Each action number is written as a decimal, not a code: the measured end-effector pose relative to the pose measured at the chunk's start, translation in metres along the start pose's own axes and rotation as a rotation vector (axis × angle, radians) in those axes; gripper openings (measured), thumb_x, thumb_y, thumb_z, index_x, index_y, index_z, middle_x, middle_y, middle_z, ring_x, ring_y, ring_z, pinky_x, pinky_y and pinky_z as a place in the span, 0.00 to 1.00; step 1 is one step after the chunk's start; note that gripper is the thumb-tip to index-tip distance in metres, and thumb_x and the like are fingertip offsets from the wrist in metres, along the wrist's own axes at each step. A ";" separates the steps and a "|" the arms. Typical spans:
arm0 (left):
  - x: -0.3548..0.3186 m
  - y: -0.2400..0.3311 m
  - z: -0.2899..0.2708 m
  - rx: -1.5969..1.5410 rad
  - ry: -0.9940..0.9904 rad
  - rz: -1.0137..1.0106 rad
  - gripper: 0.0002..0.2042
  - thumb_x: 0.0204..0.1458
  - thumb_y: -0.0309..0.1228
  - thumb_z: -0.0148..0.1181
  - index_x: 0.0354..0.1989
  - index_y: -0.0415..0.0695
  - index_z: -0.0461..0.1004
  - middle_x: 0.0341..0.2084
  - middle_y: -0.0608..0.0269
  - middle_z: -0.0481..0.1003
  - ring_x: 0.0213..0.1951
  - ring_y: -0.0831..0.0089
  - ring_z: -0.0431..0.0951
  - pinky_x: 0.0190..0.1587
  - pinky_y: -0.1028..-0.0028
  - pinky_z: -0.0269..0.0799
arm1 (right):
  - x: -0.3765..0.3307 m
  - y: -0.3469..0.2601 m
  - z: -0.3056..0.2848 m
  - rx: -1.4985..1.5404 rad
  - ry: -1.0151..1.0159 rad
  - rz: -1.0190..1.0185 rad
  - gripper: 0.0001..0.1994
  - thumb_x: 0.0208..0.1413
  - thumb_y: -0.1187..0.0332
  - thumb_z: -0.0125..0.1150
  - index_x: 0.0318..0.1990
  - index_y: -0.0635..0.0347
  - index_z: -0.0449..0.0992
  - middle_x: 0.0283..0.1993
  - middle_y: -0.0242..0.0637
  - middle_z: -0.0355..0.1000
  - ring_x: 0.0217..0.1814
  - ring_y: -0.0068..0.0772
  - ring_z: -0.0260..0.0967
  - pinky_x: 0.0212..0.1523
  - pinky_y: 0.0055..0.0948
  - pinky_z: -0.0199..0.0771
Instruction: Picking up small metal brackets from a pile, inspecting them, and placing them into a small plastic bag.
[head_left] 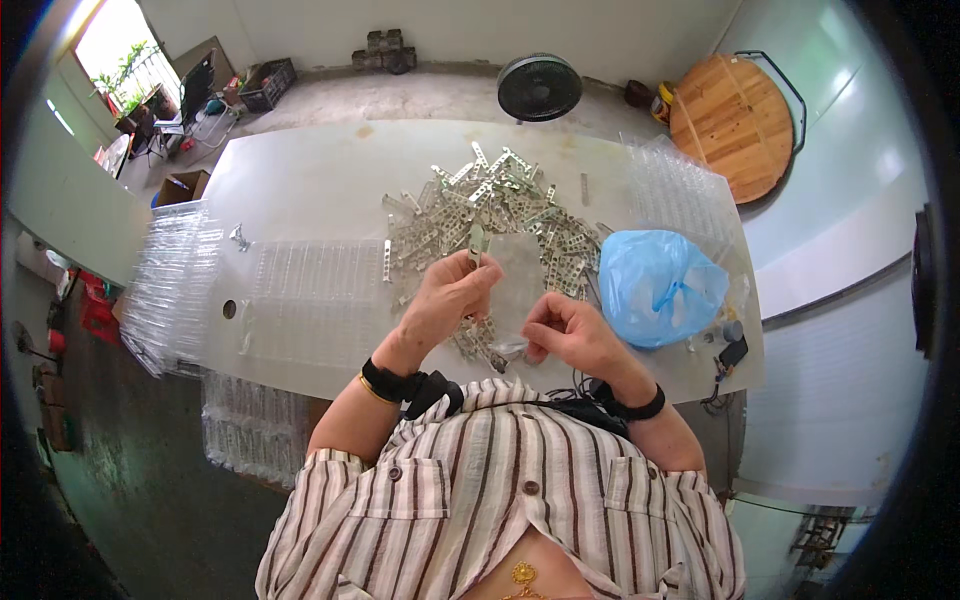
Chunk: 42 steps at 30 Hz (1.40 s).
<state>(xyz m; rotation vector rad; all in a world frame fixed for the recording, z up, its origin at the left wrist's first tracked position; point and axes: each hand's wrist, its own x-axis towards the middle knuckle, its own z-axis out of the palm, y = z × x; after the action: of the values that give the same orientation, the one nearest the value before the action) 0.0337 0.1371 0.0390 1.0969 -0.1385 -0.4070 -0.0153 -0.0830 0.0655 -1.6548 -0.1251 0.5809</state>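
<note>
In my left hand (pixel 452 292) a small flat metal strip (pixel 476 240) stands upright, pinched between thumb and fingers. My right hand (pixel 566 332) is closed in a pinch just to the right and a bit nearer to me. What its fingertips grip, if anything, is too small to make out. Beyond both hands spreads a large heap of perforated metal strips (pixel 430 225), lying in all directions. More metal pieces (pixel 478 340) lie under and between my hands. A bare patch of the white table (pixel 515 270) shows between the hands and the heap.
A knotted blue plastic bag (pixel 662 290) stands right of my right hand. Transparent plastic trays (pixel 310 300) lie at the left, with a stack of trays (pixel 170 280) at the table's left edge. More trays (pixel 675 190) lie far right. A black fan (pixel 540 88) stands beyond the table.
</note>
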 end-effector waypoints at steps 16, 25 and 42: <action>0.007 0.013 -0.018 -0.030 0.214 0.104 0.06 0.62 0.31 0.55 0.39 0.42 0.72 0.17 0.78 0.61 0.18 0.87 0.58 0.24 0.80 0.61 | 0.005 0.010 0.000 0.005 -0.068 0.093 0.07 0.61 0.68 0.60 0.35 0.62 0.73 0.23 0.27 0.68 0.20 0.16 0.64 0.19 0.20 0.64; -0.021 -0.004 0.000 0.089 0.135 -0.101 0.10 0.63 0.34 0.55 0.44 0.41 0.75 0.18 0.77 0.63 0.18 0.86 0.60 0.23 0.80 0.61 | 0.031 0.000 -0.008 0.290 0.232 -0.027 0.09 0.63 0.63 0.58 0.40 0.59 0.71 0.28 0.32 0.74 0.22 0.19 0.70 0.20 0.19 0.70; -0.025 -0.013 -0.012 0.121 0.114 -0.112 0.06 0.62 0.32 0.57 0.36 0.43 0.72 0.18 0.77 0.63 0.18 0.85 0.59 0.22 0.80 0.59 | 0.050 0.003 -0.010 0.432 0.328 -0.193 0.06 0.63 0.66 0.58 0.39 0.58 0.74 0.33 0.31 0.74 0.26 0.18 0.69 0.26 0.20 0.71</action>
<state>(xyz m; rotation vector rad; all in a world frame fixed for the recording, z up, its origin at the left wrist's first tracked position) 0.0110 0.1516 0.0242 1.2478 -0.0007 -0.4391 0.0314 -0.0729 0.0483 -1.2768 0.0771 0.1662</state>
